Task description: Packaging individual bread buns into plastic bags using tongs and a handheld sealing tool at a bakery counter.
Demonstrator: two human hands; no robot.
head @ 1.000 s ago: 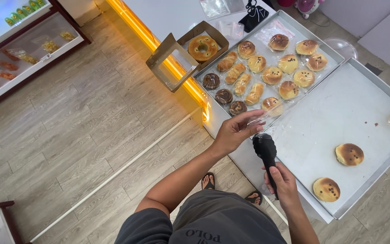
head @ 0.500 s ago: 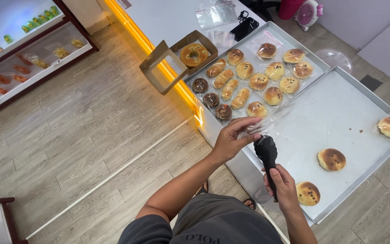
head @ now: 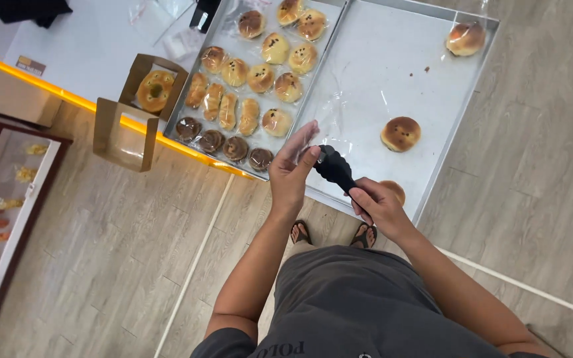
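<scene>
Two hands: both working at near edge of big tray [head: 462, 126], over its corner.
R hand [head: 379, 207]: fingers closing round handle of black tongs [head: 335, 169] — clamped on it, tongs' tip pointing up-left toward my L hand.
L hand [head: 293, 174]: fingers together & stretched out, pinching a clear plastic bag [head: 339, 113] w/ thumb; bag is lying over tray's bare part.
Tongs: tip sitting just beside L fingertips, touching or nearly — can't tell which.
Nearest bun [head: 393, 191]: partly hidden behind R hand, at tray's near edge.
Round brown bun [head: 400, 133]: lying loose mid-tray, apart from tongs.
Far bun [head: 465, 38]: in tray's far corner, wrapped.
2nd tray [head: 190, 99]: sitting L of big one, holding rows of wrapped buns [head: 260, 76] & dark round ones [head: 223, 142].
Cardboard box [head: 137, 109]: open, L of 2nd tray — ring-shaped pastry [head: 154, 91] inside.
</scene>
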